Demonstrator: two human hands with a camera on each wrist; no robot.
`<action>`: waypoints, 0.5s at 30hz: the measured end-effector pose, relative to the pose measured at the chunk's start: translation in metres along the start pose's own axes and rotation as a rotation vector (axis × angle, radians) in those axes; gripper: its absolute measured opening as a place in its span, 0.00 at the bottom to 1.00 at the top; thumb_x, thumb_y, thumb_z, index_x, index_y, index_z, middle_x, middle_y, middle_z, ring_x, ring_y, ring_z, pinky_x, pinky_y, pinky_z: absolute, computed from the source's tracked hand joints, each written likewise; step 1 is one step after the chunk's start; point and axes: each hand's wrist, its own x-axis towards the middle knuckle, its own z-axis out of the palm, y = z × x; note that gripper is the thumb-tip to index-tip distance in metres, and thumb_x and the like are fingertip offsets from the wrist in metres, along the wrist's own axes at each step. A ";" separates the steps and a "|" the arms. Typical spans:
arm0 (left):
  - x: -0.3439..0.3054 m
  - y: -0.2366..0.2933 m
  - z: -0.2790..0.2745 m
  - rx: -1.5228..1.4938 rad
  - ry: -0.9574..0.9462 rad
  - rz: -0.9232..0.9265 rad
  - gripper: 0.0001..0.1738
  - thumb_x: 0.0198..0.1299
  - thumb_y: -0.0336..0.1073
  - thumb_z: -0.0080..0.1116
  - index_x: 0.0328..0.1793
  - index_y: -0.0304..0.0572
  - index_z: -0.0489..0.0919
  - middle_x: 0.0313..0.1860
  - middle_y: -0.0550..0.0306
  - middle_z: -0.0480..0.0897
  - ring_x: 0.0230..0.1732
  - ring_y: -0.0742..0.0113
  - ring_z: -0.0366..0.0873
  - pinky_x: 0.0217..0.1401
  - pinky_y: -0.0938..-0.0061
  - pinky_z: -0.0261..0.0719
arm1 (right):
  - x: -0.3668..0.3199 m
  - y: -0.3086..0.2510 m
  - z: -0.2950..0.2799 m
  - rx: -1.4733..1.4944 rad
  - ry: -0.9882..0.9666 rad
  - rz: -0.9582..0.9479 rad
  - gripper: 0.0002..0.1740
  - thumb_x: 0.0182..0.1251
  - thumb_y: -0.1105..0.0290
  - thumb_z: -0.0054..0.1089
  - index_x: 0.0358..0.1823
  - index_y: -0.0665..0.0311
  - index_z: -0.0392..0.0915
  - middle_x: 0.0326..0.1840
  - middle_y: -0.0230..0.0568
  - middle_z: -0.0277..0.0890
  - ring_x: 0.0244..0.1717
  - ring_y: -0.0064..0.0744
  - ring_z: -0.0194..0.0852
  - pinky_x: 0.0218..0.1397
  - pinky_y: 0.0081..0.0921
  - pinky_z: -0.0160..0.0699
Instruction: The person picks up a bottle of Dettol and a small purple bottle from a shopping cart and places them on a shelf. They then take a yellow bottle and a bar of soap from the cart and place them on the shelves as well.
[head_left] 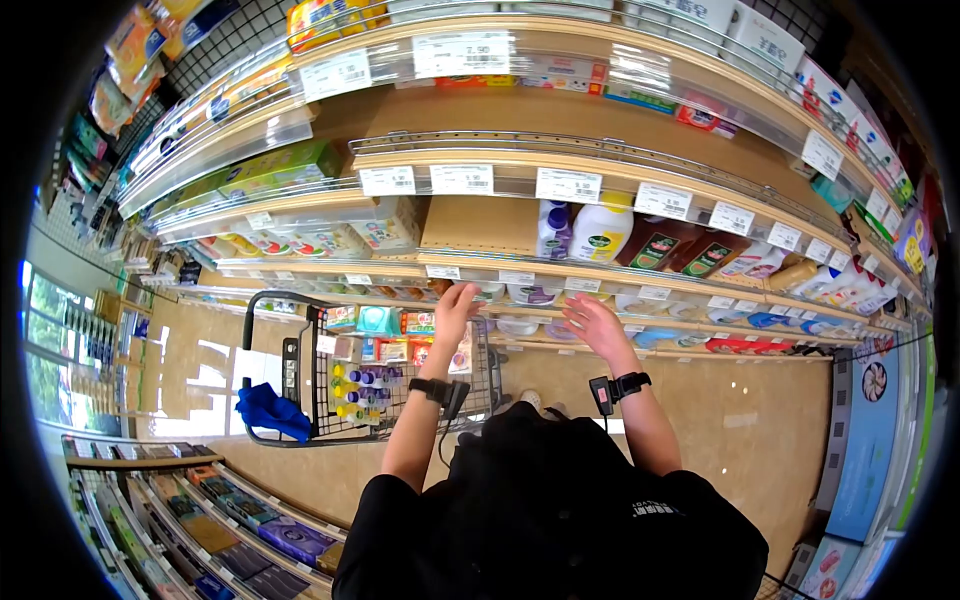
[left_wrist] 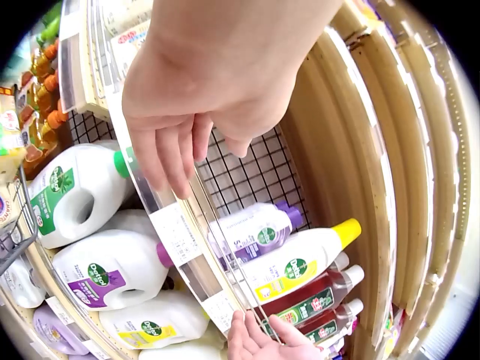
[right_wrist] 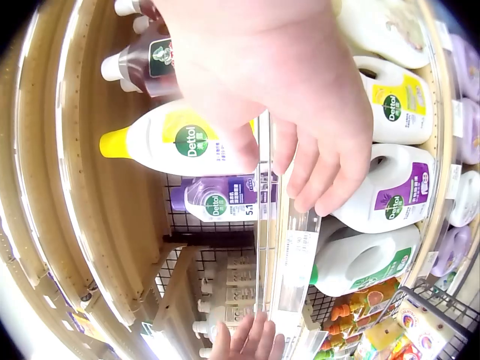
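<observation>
Both hands reach toward a store shelf, holding nothing. My left hand (head_left: 457, 312) has loosely bent fingers beside the shelf's front rail (left_wrist: 206, 221), left of the bottles. Farther right, my right hand (head_left: 592, 322) spreads its relaxed fingers; in the right wrist view they overlap the shelf edge near a white Dettol bottle (right_wrist: 169, 142) with a yellow cap. A smaller purple Dettol bottle (right_wrist: 214, 199) stands beside it. Dark red bottles (head_left: 655, 242) continue the row to the right. On the level below are larger white jugs, one with a purple label (left_wrist: 112, 266).
A wire shopping cart (head_left: 247, 340) stands at the left, carrying several yellow- and purple-capped bottles (head_left: 365, 385) and boxed packs. Blue cloth (head_left: 272, 412) hangs over its handle. Another shelf unit (head_left: 215, 500) lies behind left; a blue display panel (head_left: 865, 440) is at the right.
</observation>
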 end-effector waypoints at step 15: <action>-0.126 -0.062 -0.165 -0.283 0.683 -0.140 0.24 0.65 0.53 0.51 0.52 0.38 0.76 0.42 0.56 0.83 0.38 0.69 0.81 0.38 0.78 0.77 | 0.029 0.033 0.015 0.090 0.018 0.149 0.12 0.66 0.64 0.55 0.47 0.60 0.73 0.52 0.41 0.76 0.55 0.38 0.72 0.58 0.39 0.72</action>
